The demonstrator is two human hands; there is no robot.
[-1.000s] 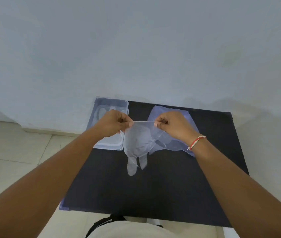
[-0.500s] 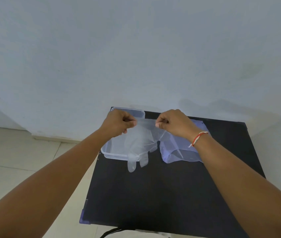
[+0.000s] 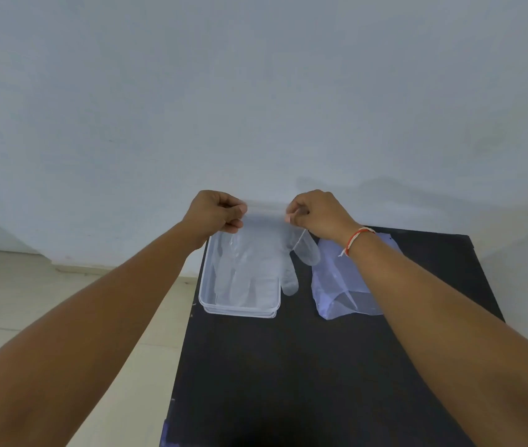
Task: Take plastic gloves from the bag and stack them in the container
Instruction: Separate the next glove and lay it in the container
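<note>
A clear glove (image 3: 257, 253) is hanging over the container (image 3: 239, 309), one finger dangling past its right rim. The left hand (image 3: 215, 211) and right hand (image 3: 319, 211) are pinching its cuff corners, arms outstretched. The bag (image 3: 346, 285) is lying beside on the black table (image 3: 288, 366)

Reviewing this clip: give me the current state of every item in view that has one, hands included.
left hand: closed, pinching the glove's cuff.
right hand: closed, pinching the cuff's other corner.
glove: stretched flat between both hands, hanging over the container, two fingers outside its right rim.
container: open, lidless, clear.
bag: lying flat on the table, crumpled.
table: black, bare in front.
</note>
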